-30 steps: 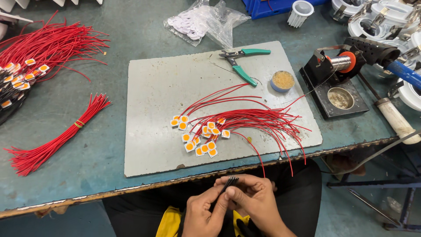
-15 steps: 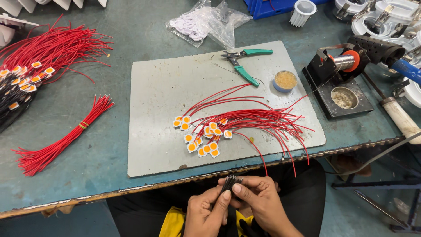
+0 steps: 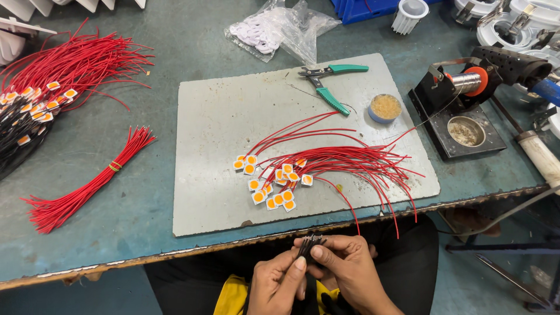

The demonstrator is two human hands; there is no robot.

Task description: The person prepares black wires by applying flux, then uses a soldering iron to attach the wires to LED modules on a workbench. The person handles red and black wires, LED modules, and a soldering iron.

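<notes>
Both hands below table edge, over lap. Left hand [image 3: 279, 284] and right hand [image 3: 345, 269] pinch small bundle of black wires [image 3: 308, 247] between them, fingertips closed on it, bundle ends pointing up toward table edge. Just above, on grey mat [image 3: 233, 116], red wires with square orange chips [image 3: 274, 184] fan out. Green-handled cutters [image 3: 328, 84] at mat's far edge; tied red wire bundle [image 3: 93, 182] lies well left.

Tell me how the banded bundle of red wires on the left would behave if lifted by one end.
The bundle of red wires would probably droop: the strands are thin and long. It looks light for its length. One green band ties it near the middle, and both ends already fan out, so they would likely splay further while the middle holds together.
</notes>
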